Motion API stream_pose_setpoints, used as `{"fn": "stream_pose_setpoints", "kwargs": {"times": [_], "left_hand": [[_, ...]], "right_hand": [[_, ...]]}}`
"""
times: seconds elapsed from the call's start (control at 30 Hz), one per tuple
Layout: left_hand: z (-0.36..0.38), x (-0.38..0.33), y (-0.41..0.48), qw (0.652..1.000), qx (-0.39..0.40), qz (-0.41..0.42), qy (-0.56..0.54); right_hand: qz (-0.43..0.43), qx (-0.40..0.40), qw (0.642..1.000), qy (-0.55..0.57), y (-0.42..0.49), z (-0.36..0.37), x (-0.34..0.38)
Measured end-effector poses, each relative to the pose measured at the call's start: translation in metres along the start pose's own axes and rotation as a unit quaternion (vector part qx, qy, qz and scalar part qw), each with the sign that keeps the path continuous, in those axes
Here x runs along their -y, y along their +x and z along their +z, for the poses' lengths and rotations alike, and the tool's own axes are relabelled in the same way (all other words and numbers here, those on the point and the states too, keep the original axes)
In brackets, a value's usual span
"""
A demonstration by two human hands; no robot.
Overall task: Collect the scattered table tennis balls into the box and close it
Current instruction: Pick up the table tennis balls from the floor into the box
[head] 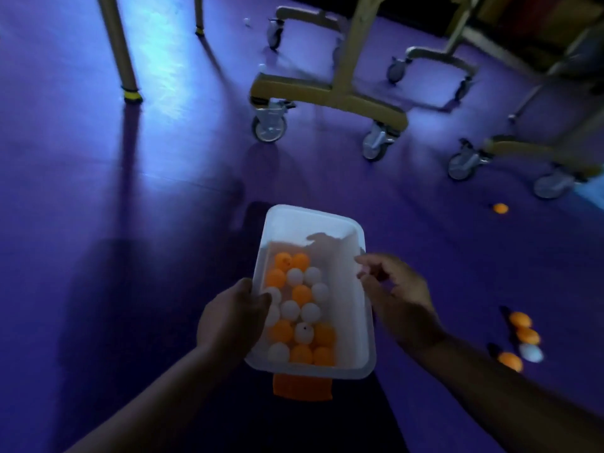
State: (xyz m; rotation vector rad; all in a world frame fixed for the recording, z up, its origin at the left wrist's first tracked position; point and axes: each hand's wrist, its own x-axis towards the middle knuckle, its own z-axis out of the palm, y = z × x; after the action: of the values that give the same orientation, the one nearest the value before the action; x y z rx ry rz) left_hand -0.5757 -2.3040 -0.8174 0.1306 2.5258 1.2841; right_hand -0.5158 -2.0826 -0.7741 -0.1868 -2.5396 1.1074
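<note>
Translucent white plastic box (pixel 348 289), rectangular with rounded corners and open-topped, is held above a glossy purple floor (pixel 98 191). It holds a loose layer of smooth orange and white balls (pixel 300 308). Left hand (pixel 228 315) grips the left rim. Right hand (pixel 402 289) is half-curled at the right rim, contact unclear. Stray balls (pixel 520 320) lie on the floor to the right.

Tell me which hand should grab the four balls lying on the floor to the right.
Right. The right hand appears free and is on the same side as the ball cluster, while the left hand grips the rim of the box.
</note>
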Motion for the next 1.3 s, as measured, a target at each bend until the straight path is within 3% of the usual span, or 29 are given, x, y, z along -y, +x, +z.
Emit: {"fn": "stream_pose_setpoints", "kwargs": {"times": [0.07,0.2,0.3,0.57,0.73,0.97,1.13,1.3], "left_hand": [[0.016,-0.022,0.005,0.999,0.043,0.024,-0.013],[0.044,-0.066,0.007,0.994,0.099,0.055,0.0],[0.065,-0.081,0.004,0.99,0.11,0.08,0.038],[0.122,-0.096,-0.027,0.984,0.151,0.049,0.083],[0.166,-0.121,-0.018,0.985,0.146,0.007,0.094],[0.234,-0.159,0.002,0.983,0.141,-0.025,0.113],[0.271,-0.186,0.011,0.988,0.088,-0.064,0.108],[0.291,-0.201,0.013,0.979,0.041,-0.137,0.144]], "right_hand": [[0.075,-0.009,0.997,0.007,-0.011,-0.035,-0.008],[0.113,-0.059,0.99,-0.066,-0.037,-0.095,-0.017],[0.165,-0.053,0.982,-0.072,-0.064,-0.119,-0.041],[0.238,-0.101,0.965,0.03,-0.093,-0.141,-0.125],[0.277,-0.204,0.934,0.093,-0.084,-0.192,-0.167],[0.331,-0.217,0.913,0.101,-0.066,-0.255,-0.247],[0.356,-0.231,0.895,0.137,-0.064,-0.267,-0.292],[0.391,-0.234,0.887,0.067,-0.076,-0.26,-0.345]]}}
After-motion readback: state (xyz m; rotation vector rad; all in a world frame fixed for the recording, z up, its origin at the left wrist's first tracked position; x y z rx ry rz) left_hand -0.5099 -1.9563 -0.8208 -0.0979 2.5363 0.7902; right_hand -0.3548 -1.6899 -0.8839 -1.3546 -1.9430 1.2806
